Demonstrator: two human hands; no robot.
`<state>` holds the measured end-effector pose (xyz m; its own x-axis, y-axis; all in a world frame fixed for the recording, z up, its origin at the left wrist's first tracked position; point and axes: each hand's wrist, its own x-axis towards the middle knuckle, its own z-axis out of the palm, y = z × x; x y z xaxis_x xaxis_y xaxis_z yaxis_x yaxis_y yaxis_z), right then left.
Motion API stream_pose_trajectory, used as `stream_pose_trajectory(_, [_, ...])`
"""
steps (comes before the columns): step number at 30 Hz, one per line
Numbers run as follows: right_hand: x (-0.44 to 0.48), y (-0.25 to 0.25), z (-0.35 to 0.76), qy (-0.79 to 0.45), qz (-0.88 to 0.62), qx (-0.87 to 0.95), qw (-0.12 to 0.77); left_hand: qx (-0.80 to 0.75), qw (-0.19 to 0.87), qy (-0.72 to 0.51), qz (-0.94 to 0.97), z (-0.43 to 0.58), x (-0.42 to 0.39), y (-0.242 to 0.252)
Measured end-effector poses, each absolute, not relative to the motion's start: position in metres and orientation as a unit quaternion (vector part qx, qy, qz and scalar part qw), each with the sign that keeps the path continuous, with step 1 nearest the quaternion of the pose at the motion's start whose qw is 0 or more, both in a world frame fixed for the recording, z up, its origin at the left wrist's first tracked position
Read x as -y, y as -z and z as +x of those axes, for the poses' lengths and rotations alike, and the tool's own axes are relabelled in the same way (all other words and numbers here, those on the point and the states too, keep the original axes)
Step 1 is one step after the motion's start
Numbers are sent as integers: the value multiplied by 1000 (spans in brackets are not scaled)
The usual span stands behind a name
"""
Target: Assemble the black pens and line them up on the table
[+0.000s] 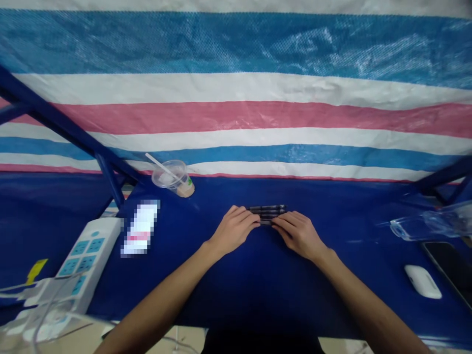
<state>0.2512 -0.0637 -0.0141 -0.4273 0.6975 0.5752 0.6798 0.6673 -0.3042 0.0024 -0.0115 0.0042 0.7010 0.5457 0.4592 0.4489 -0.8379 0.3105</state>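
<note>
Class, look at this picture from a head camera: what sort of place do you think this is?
Probably a makeshift indoor workstation: a blue-covered table on a blue metal frame, a striped woven tarpaulin hung behind it, and a power strip and plastic drink cup at hand.

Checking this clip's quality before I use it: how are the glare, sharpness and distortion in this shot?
In the head view, the dark pens look fairly sharp; glare shows on the striped tarp and clear cup; wide-angle distortion slants the blue frame bar; a pixelated patch obscures one item.
</note>
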Motion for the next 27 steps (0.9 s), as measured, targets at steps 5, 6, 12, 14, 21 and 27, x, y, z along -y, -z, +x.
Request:
stream_pose_trajectory(5, [64, 14, 251, -17, -406, 842, 354, -265, 99, -276, 919, 3, 10, -1])
stream_pose_trajectory(6, [64, 14, 251, -18, -404, 844, 353, -265, 101, -276, 918, 3, 10, 0])
stream_pose_trajectory(12, [65, 15, 252, -22, -396, 847, 354, -280, 117, -262, 916, 0, 8, -1])
stream_pose_trajectory(14, [65, 15, 252, -26, -397, 847, 353, -278, 129, -256, 917, 0, 8, -1])
stream_pose_trajectory(21, [65, 15, 252, -30, -393, 847, 357, -272, 120, -258, 919, 0, 7, 2])
stream_pose_trajectory(27, [62, 16, 255, -30, -407, 833, 373, -291, 122, -274, 908, -2, 4, 1])
